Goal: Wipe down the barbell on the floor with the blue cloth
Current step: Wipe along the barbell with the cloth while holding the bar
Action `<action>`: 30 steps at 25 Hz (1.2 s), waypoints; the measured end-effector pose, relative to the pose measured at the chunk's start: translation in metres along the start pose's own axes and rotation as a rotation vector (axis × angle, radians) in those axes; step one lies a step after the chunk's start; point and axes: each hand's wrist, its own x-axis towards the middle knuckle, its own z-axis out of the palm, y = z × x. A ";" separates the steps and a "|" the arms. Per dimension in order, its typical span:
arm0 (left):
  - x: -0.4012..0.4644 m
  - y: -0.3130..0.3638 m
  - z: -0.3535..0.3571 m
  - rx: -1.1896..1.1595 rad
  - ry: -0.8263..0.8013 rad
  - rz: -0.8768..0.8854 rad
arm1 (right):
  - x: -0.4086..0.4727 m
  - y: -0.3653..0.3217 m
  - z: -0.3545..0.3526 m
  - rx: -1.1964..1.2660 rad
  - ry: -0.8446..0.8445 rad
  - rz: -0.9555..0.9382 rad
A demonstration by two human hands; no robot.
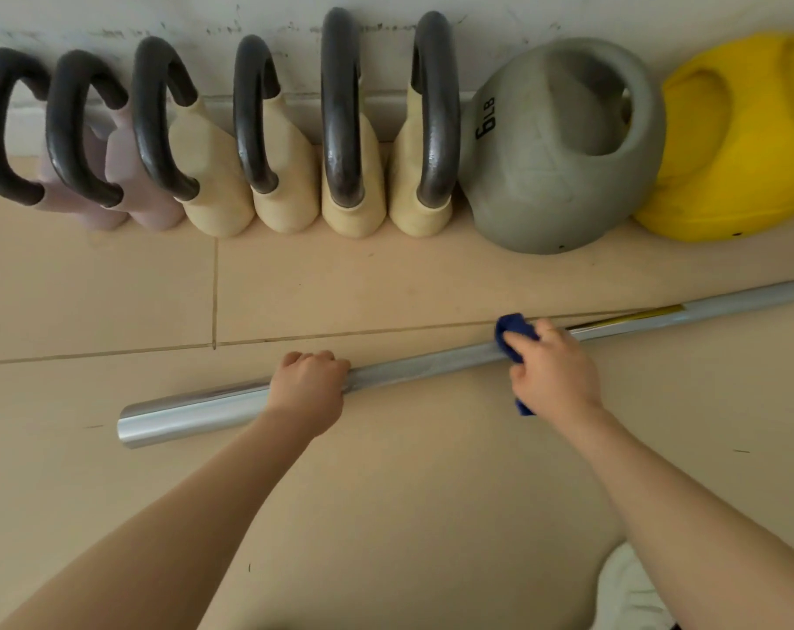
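Note:
A long shiny steel barbell point(422, 363) lies on the tan tiled floor, running from lower left up to the right edge. My left hand point(311, 386) grips the bar near its left end, fingers curled over the top. My right hand point(551, 368) holds the blue cloth point(513, 331) wrapped around the bar further right; a corner of the cloth sticks out below my wrist. A yellow strip marks the bar just right of that hand.
Along the wall stand several kettlebells with dark handles point(340, 106), pink and cream bodies, then a grey 6 LB kettlebell point(563, 147) and a yellow one point(740, 138). A white shoe point(626, 593) shows at the bottom right.

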 end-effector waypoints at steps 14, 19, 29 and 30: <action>-0.034 0.008 0.024 0.180 -0.148 0.053 | -0.041 0.026 0.005 0.121 -0.093 0.350; -0.037 0.009 0.029 0.119 -0.110 0.034 | -0.050 -0.003 -0.004 0.077 -0.230 0.102; -0.051 -0.002 0.024 0.063 -0.283 0.141 | -0.067 -0.086 0.007 0.171 -0.265 0.093; -0.055 -0.002 0.028 0.104 -0.221 0.151 | -0.067 -0.085 0.010 0.163 -0.246 0.167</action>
